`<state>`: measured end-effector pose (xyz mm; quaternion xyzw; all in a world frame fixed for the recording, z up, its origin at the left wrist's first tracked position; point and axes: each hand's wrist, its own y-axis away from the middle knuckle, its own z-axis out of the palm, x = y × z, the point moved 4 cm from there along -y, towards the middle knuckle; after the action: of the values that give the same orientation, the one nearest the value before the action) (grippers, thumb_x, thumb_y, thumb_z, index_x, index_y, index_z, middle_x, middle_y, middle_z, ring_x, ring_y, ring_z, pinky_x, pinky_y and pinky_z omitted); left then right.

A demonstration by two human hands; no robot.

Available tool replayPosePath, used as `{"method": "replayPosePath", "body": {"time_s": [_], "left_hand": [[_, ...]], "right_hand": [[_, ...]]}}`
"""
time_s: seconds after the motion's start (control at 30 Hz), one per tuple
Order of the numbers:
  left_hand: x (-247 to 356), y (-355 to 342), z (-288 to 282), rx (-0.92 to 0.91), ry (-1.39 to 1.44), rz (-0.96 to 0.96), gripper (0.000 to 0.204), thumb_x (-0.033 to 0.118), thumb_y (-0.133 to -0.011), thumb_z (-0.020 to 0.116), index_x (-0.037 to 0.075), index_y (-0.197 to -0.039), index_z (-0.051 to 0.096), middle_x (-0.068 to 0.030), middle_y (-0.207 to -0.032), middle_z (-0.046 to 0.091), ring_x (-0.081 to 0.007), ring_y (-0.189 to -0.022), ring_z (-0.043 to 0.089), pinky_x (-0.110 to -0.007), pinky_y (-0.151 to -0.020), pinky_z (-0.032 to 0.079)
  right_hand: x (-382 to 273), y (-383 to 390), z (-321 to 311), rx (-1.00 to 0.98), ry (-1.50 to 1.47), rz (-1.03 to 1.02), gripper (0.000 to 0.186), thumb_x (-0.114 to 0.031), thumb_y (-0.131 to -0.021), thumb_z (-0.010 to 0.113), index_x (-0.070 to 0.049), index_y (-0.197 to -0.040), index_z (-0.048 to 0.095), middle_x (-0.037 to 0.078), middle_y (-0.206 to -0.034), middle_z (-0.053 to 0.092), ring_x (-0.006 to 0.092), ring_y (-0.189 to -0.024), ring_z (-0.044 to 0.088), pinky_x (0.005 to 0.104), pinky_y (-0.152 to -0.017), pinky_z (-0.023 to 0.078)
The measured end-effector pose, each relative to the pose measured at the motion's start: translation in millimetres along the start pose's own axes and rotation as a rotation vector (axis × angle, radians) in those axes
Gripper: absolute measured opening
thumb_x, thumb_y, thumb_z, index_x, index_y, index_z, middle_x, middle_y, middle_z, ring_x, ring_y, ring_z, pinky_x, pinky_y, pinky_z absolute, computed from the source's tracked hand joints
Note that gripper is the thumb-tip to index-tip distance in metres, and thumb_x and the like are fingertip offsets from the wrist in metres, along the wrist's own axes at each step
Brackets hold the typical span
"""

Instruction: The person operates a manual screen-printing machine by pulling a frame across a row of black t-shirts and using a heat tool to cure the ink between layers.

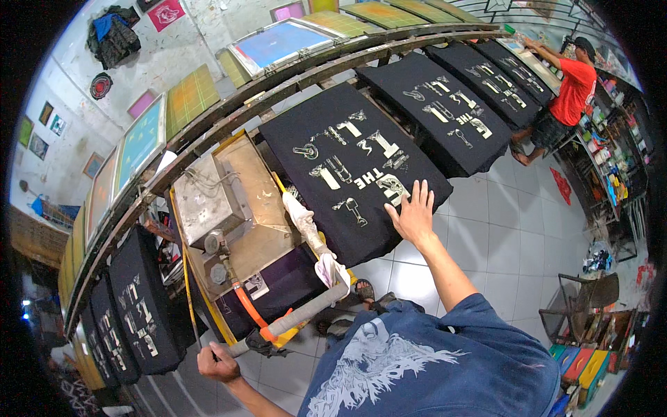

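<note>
My right hand (414, 212) rests with spread fingers on a black T-shirt (292, 215) laid on a board and printed with pale graphics. At the lower left, my left hand (217, 360) has its fingers curled round a grey handle on the metal heating unit (208, 191). The unit sits in a yellow-edged frame, with an orange hose (250, 306) and a grey wrapped bar (306, 313) at its front. Part of another printed dark shirt (292, 267) shows beneath it. A stained white cloth (301, 215) hangs over the unit's right side.
More shirt boards (434, 111) line the rack to both sides, with screens (281, 42) behind. A co-worker in red (573, 90) works at the far right end. Cluttered shelves (604, 160) and a chair (577, 313) stand along the right. The tiled floor (514, 243) shows between.
</note>
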<state>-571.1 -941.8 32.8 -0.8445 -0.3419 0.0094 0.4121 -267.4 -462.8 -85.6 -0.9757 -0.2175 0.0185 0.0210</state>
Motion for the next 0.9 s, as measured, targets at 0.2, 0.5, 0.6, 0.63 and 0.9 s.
{"method": "replayPosePath", "body": {"time_s": [0.2, 0.5, 0.6, 0.63, 0.9], "left_hand": [[-6.2, 5.0, 2.2, -0.006, -0.01, -0.05, 0.039, 0.015, -0.098, 0.055, 0.002, -0.064, 0.041, -0.0171, -0.06, 0.038, -0.0382, -0.056, 0.042, -0.048, -0.056, 0.028], [-5.5, 7.2, 0.2, 0.001, -0.084, -0.078, 0.041, 0.019, -0.099, 0.054, 0.001, -0.065, 0.041, -0.0175, -0.061, 0.039, -0.0372, -0.059, 0.043, -0.047, -0.056, 0.029], [-12.0, 11.9, 1.0, 0.011, -0.053, -0.103, 0.04, 0.018, -0.1, 0.053, 0.0, -0.065, 0.043, -0.0172, -0.062, 0.041, -0.0373, -0.06, 0.044, -0.048, -0.057, 0.03], [-13.0, 11.9, 1.8, 0.004, -0.061, -0.106, 0.04, 0.018, -0.1, 0.052, 0.0, -0.065, 0.043, -0.017, -0.062, 0.041, -0.0374, -0.06, 0.044, -0.048, -0.057, 0.031], [-9.0, 11.7, 1.9, 0.011, -0.1, -0.103, 0.04, 0.017, -0.101, 0.05, 0.001, -0.065, 0.047, -0.0155, -0.062, 0.045, -0.0364, -0.062, 0.046, -0.047, -0.058, 0.033]], "right_hand": [[-19.0, -30.2, 4.0, 0.088, -0.188, -0.151, 0.079, -0.058, -0.104, 0.046, 0.0, -0.156, 0.039, 0.029, -0.16, 0.035, 0.0471, -0.153, 0.022, 0.0619, -0.124, 0.015], [-34.9, -39.7, 18.8, 0.038, -0.088, -0.216, 0.082, -0.06, -0.104, 0.043, -0.003, -0.161, 0.03, 0.032, -0.157, 0.039, 0.0472, -0.153, 0.025, 0.0617, -0.125, 0.012], [-47.8, -38.9, 5.3, 0.008, -0.083, -0.249, 0.082, -0.056, -0.102, 0.051, -0.003, -0.162, 0.029, 0.032, -0.156, 0.039, 0.049, -0.153, 0.022, 0.0617, -0.125, 0.011], [-52.9, -38.3, 2.5, 0.026, -0.135, -0.279, 0.083, -0.055, -0.101, 0.055, -0.003, -0.161, 0.029, 0.032, -0.156, 0.039, 0.0495, -0.153, 0.022, 0.0622, -0.125, 0.012], [-66.0, -43.3, 27.1, 0.097, -0.198, -0.402, 0.079, -0.055, -0.102, 0.052, -0.003, -0.159, 0.036, 0.028, -0.158, 0.039, 0.0465, -0.153, 0.024, 0.0632, -0.124, 0.014]]}}
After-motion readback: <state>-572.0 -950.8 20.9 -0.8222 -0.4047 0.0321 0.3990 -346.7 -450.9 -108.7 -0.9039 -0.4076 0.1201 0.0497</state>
